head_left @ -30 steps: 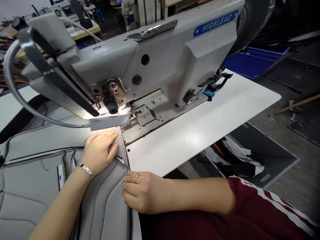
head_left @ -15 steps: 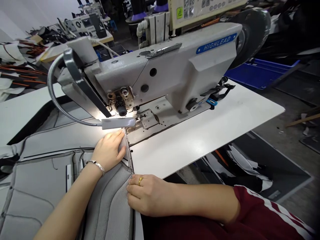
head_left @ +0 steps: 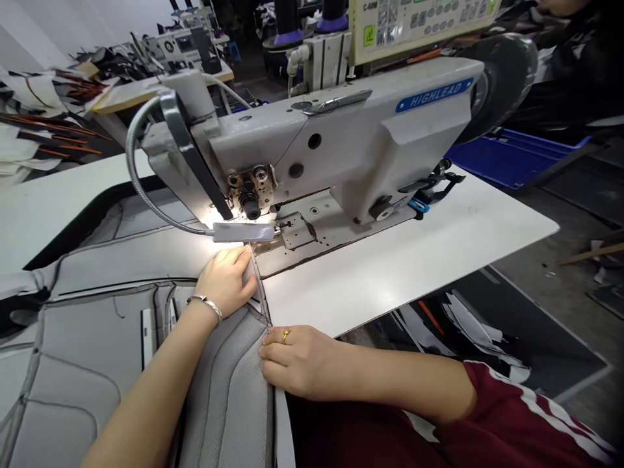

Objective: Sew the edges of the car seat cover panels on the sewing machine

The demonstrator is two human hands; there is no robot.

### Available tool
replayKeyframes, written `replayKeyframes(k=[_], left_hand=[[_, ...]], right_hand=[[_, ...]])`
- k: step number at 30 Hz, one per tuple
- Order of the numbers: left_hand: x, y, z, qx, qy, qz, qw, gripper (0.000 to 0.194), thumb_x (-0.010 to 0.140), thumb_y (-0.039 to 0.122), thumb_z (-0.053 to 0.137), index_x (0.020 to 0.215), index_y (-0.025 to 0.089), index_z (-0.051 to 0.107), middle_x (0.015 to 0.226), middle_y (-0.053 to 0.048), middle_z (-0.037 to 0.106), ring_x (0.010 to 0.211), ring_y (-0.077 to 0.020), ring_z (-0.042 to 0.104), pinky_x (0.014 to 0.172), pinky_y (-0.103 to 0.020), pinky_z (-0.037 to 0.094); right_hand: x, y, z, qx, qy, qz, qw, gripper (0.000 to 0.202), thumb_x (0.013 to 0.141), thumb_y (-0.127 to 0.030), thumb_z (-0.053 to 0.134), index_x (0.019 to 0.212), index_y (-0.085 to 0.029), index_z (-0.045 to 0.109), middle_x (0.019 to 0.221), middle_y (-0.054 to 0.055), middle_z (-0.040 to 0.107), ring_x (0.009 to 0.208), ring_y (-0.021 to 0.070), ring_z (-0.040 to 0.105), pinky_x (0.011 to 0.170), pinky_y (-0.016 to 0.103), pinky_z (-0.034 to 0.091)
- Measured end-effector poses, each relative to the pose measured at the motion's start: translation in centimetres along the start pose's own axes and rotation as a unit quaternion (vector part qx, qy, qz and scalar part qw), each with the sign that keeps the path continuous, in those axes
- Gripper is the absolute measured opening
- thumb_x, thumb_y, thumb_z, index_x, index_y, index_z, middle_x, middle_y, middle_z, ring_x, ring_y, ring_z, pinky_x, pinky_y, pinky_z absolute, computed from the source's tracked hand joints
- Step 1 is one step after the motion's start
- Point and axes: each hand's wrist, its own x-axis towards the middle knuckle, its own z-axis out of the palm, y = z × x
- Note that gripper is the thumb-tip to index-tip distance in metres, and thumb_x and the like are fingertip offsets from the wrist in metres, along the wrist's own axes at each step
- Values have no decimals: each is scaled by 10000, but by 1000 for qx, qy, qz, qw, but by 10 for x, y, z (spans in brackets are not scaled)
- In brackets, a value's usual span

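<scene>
A grey padded fabric cover [head_left: 234, 377] with dark stitched seams and piping lies across the left of the white table, its right edge running up to the needle area of a grey sewing machine [head_left: 351, 123]. My left hand [head_left: 227, 279] rests on the cover with fingers stretched forward, tips close to the lit presser area. Nearer my body, my right hand [head_left: 305, 361] has its fingers curled over the cover's right edge and grips it. The machine's lamp [head_left: 244, 232] hides the needle and the fabric right under it.
The white table [head_left: 414, 260] extends right of the machine arm. Below it stands a dark grey bin [head_left: 550, 338] with fabric pieces. A blue crate [head_left: 517, 156] is behind at right. Another sewing machine [head_left: 180, 49] and stacked cut pieces [head_left: 39, 130] are at back left.
The camera view has shifted, so the machine sits farther right in the picture and more of its control panel shows. Both hands keep nearly the same places on the cover.
</scene>
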Motion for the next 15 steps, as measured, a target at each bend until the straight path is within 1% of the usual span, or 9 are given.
replayKeyframes(k=[4,7,12,15], left_hand=[[0,0,0,-4,-7,-13,1000,501,840,361,440,1246,116,602,1249,-153,597,1157,-329,525,1026,-490,468],[0,0,0,-9,-11,-10,1000,514,838,359,437,1262,110,589,1256,-152,594,1155,-323,525,1026,-479,467],[1,0,0,-10,-2,-3,1000,484,830,353,437,1219,122,610,1226,-157,608,1130,-328,531,1010,-492,472],[1,0,0,-7,7,3,1000,463,824,355,445,1193,132,615,1213,-157,605,1114,-328,535,1004,-489,472]], right_hand=[[-1,1,2,11,-19,-7,1000,252,902,-52,488,677,-158,519,709,15,570,670,115,533,767,232,487],[0,3,2,6,-27,-15,1000,252,909,-55,489,681,-161,507,711,12,563,675,112,534,781,228,483],[0,3,3,-2,-35,-18,999,243,914,-62,482,694,-164,485,718,6,554,676,108,527,779,228,480],[-1,4,3,-2,-51,-18,999,230,919,-66,473,713,-166,477,731,9,553,705,111,534,760,223,474]])
